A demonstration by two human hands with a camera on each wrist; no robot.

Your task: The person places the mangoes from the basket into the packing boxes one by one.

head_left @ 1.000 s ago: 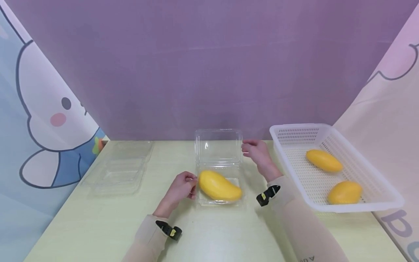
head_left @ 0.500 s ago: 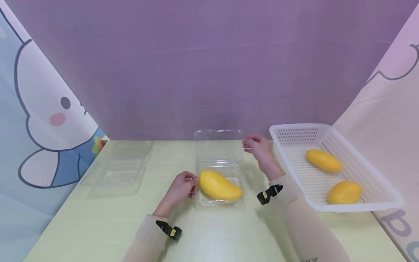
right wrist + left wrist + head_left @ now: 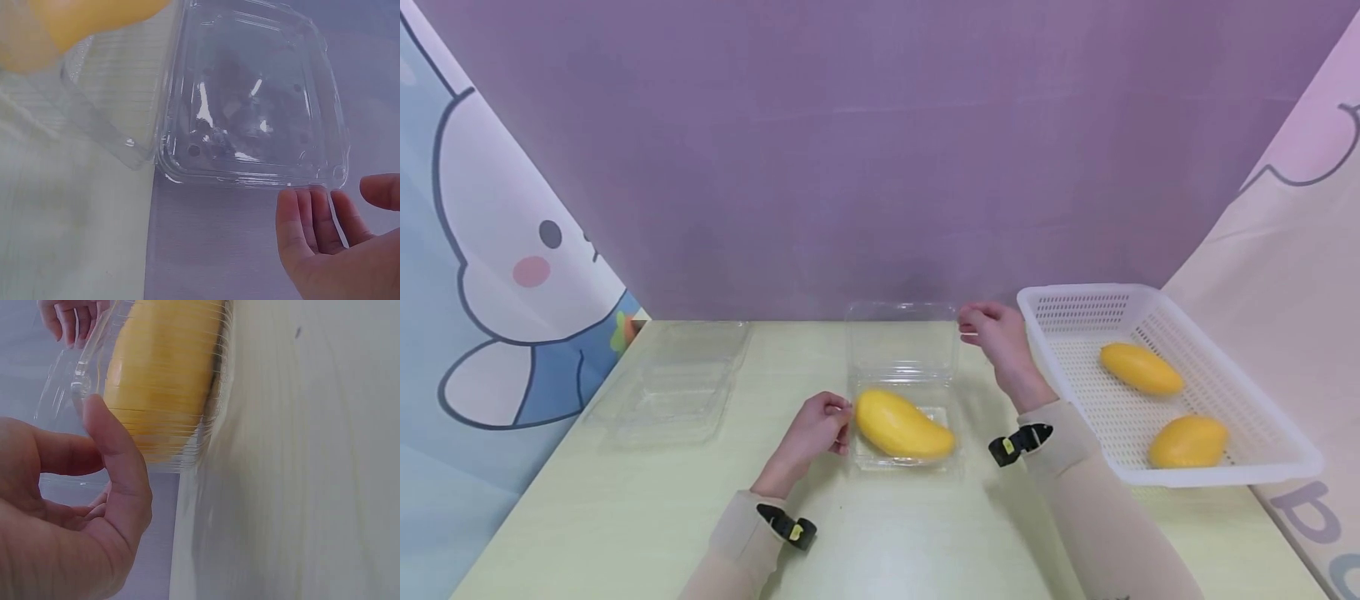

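Observation:
A clear plastic clamshell container (image 3: 868,460) sits on the table with its hinged lid (image 3: 902,337) raised at the back. One yellow mango (image 3: 902,425) lies in its base. My left hand (image 3: 812,429) is at the base's left side; in the left wrist view the thumb (image 3: 115,437) meets the rim, with the index finger curled close by. At the lid's right edge is my right hand (image 3: 1003,342). The right wrist view has its fingers (image 3: 290,219) extended, their tips against the lid edge, and the thumb (image 3: 381,190) held apart.
On the right stands a white perforated basket (image 3: 1247,400) with two more mangoes (image 3: 1142,368) inside. More clear clamshell containers (image 3: 677,392) lie open at the table's left. A purple backdrop (image 3: 880,167) rises behind the table (image 3: 880,533), with printed cloths on both sides.
My right hand has risen slightly and shifted right along the lid's edge. The lid has tilted, its top edge now a little lower in view. My left hand and the mango have stayed put.

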